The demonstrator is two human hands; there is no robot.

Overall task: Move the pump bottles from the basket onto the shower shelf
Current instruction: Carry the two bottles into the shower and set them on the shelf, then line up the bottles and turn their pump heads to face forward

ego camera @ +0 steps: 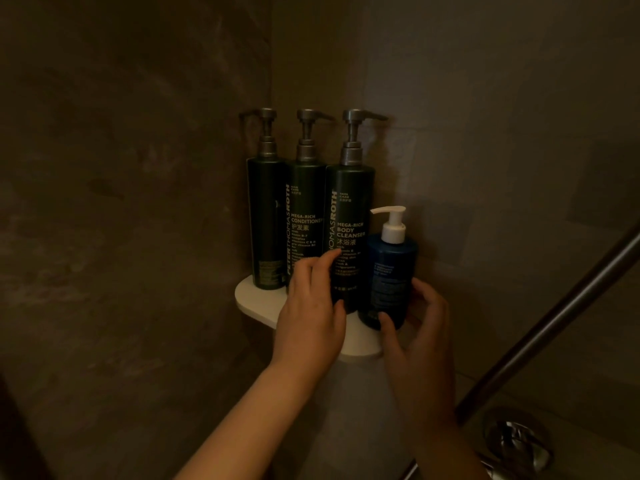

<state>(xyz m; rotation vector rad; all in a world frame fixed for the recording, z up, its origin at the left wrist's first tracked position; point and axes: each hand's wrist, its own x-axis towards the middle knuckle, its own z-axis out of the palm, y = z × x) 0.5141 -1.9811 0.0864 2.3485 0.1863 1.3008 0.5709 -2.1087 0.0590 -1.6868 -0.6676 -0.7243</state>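
Observation:
Three tall dark green pump bottles stand in a row on the white corner shelf [254, 301]: a left one [266, 216], a conditioner bottle [304, 216] and a body cleanser bottle [351, 216]. A shorter blue bottle [389, 271] with a white pump stands at the shelf's right front. My left hand [311, 313] grips the lower part of the body cleanser bottle, fingers curled on its left side. My right hand [415, 327] wraps around the blue bottle's base, thumb on its front. No basket is in view.
Dark stone walls meet in the corner behind the shelf. A metal rail [554, 323] runs diagonally at the right. A chrome fitting [516, 441] sits at the lower right.

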